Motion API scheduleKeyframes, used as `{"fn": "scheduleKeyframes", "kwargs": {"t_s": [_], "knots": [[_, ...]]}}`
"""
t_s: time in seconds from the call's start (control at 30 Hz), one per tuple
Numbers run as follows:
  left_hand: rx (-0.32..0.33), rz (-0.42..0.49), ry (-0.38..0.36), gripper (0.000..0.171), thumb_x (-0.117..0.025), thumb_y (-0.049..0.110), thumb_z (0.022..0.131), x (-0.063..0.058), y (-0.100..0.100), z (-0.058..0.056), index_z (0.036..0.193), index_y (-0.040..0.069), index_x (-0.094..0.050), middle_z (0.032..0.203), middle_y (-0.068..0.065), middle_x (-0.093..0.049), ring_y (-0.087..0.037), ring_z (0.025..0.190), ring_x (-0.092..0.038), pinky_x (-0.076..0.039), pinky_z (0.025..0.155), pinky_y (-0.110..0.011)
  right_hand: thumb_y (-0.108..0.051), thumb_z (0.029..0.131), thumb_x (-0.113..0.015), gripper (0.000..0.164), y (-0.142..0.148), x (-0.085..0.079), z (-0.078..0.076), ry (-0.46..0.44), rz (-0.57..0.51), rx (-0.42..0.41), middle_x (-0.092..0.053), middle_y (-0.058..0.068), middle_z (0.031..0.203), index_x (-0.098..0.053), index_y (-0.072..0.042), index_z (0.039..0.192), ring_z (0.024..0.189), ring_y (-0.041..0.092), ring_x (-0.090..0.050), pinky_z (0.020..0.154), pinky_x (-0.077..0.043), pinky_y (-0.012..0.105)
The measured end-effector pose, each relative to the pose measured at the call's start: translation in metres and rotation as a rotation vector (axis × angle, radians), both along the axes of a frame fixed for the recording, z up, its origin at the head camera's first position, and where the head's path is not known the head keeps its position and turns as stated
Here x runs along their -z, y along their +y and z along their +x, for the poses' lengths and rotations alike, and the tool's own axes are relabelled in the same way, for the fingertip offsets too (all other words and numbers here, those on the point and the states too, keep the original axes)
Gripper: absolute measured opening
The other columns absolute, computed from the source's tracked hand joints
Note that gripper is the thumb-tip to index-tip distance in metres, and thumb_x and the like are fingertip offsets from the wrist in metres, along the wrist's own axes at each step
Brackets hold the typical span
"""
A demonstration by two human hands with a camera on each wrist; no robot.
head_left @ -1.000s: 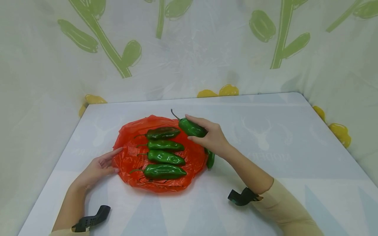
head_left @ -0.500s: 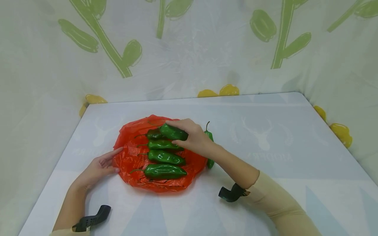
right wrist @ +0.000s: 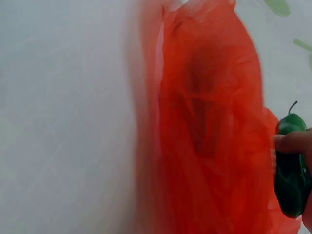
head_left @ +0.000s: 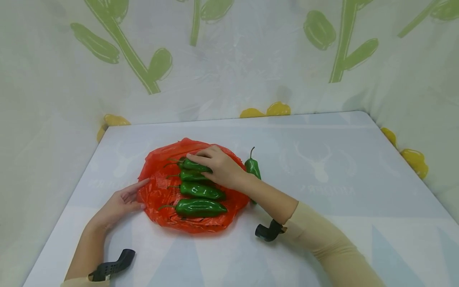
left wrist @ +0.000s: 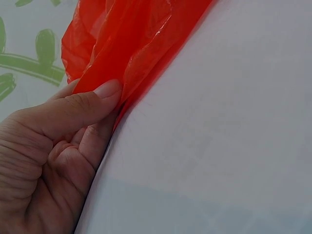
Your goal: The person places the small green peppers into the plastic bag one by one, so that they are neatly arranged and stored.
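A red plastic bag (head_left: 157, 217) lies spread on the table. In it, several green peppers (head_left: 201, 208) lie in a row, stems toward the left. My left hand (head_left: 116, 207) pinches the bag's left edge between thumb and fingers, as the left wrist view shows. My right hand (head_left: 224, 167) holds a green pepper (right wrist: 291, 185) by its body, low over the far end of the row. That held pepper overlaps a darker one there, which is mostly hidden. Another green pepper (head_left: 252, 167) lies on the table right of the bag, partly behind the right forearm.
The white and pale blue patterned table (head_left: 322, 247) runs back to a leaf-printed wall covering (head_left: 233, 71). Black curved wrist mounts (head_left: 267, 232) sit on both forearms, close above the table.
My right hand has carried the pepper leftward and down, from the bag's far right edge to the far end of the row. The left hand stays on the bag.
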State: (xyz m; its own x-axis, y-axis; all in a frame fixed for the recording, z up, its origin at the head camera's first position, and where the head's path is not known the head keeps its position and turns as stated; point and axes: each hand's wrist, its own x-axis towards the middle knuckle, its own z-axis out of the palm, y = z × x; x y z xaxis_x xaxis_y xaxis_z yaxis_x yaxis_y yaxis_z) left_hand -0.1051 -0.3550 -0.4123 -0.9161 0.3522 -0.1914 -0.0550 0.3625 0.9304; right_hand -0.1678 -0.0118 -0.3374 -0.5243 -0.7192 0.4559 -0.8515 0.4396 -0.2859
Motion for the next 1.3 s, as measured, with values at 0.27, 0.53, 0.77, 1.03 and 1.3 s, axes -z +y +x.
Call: {"fn": "scheduleKeyframes", "kwargs": {"t_s": [0.27,0.53,0.77,1.03,1.3], "knots": [[0.000,0.017,-0.006,0.067,-0.066,0.014,0.088,-0.001,0.000,0.001,0.147,0.012,-0.035,0.146,0.010,-0.039,0.023,0.116,-0.035,-0.043,0.089,-0.011,-0.006,0.083,-0.071,0.048,-0.010,0.014,-0.007,0.086,0.109,-0.037,-0.062,0.007,0.123,-0.058,-0.005,0.129,0.115,0.021,-0.054,0.097,-0.045,0.025],[0.005,0.029,0.005,0.067,-0.066,0.013,0.087,0.000,0.001,0.002,0.146,0.011,-0.035,0.141,0.018,-0.040,0.024,0.116,-0.035,-0.043,0.089,-0.011,-0.008,0.086,-0.068,0.048,-0.012,0.018,-0.006,0.009,0.211,0.011,-0.058,0.010,0.127,-0.056,-0.010,0.132,0.115,0.024,-0.056,0.095,-0.048,0.030],[0.000,0.034,0.002,0.066,-0.066,0.012,0.087,-0.001,0.002,0.002,0.146,0.011,-0.035,0.141,0.017,-0.040,0.023,0.116,-0.036,-0.043,0.088,-0.011,-0.010,0.088,-0.066,0.046,-0.013,0.022,-0.008,0.020,0.223,0.025,-0.057,0.011,0.129,-0.056,-0.012,0.133,0.117,0.025,-0.056,0.093,-0.049,0.031],[-0.025,0.011,-0.024,0.068,-0.067,0.015,0.087,-0.001,0.004,0.002,0.147,0.012,-0.035,0.150,-0.004,-0.035,0.023,0.114,-0.037,-0.044,0.088,-0.013,-0.008,0.087,-0.067,0.045,-0.013,0.021,-0.005,0.035,0.150,-0.026,-0.057,0.011,0.130,-0.057,-0.009,0.131,0.120,0.024,-0.053,0.099,-0.045,0.029],[-0.027,0.011,-0.027,0.069,-0.067,0.015,0.086,-0.001,0.003,0.002,0.147,0.012,-0.035,0.150,-0.004,-0.035,0.024,0.114,-0.036,-0.044,0.088,-0.013,-0.011,0.085,-0.071,0.046,-0.008,0.015,-0.001,0.115,0.050,-0.093,-0.058,0.012,0.129,-0.058,-0.005,0.129,0.119,0.023,-0.054,0.103,-0.041,0.028]]}}
